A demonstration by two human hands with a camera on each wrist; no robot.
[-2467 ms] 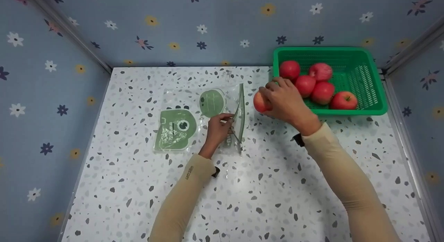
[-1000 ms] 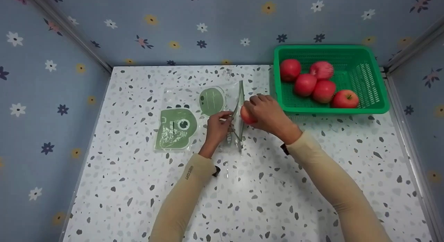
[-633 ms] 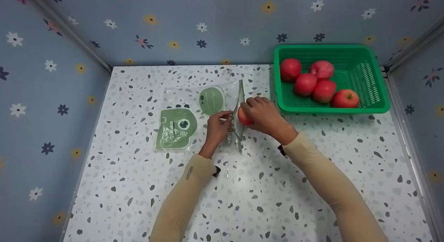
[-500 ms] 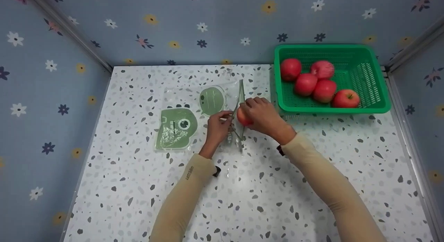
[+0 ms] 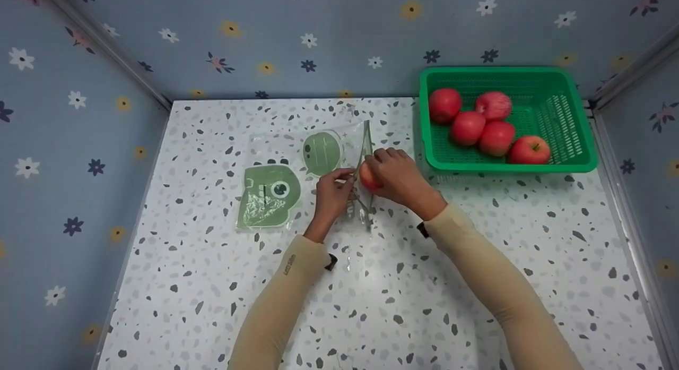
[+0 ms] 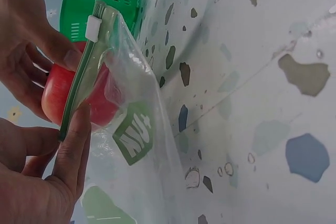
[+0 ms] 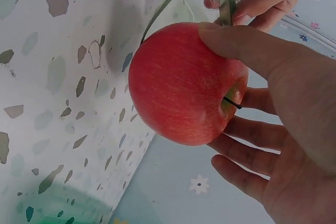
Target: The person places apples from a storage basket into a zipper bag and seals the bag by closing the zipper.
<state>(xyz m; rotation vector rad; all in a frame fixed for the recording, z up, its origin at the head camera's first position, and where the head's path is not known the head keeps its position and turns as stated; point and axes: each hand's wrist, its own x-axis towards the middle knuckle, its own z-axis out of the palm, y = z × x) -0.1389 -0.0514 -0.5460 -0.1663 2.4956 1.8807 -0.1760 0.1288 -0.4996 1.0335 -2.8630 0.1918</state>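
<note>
Both hands work mid-frame on the counter (image 5: 403, 285) — left hand (image 5: 331, 195) pinching the zip bag (image 5: 297, 184) mouth open, right hand (image 5: 400, 176) gripping an apple (image 5: 367, 177) at that opening — next, seemingly, sliding it inside.

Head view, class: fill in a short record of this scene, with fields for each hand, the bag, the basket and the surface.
left hand: pinches the zip-bag's upper lip, holding the mouth open
right hand: grips a red apple at the bag's mouth
zip-bag: clear with green print, lying on the table
basket: green, back right, five red apples inside
table: white with dark speckles
</note>
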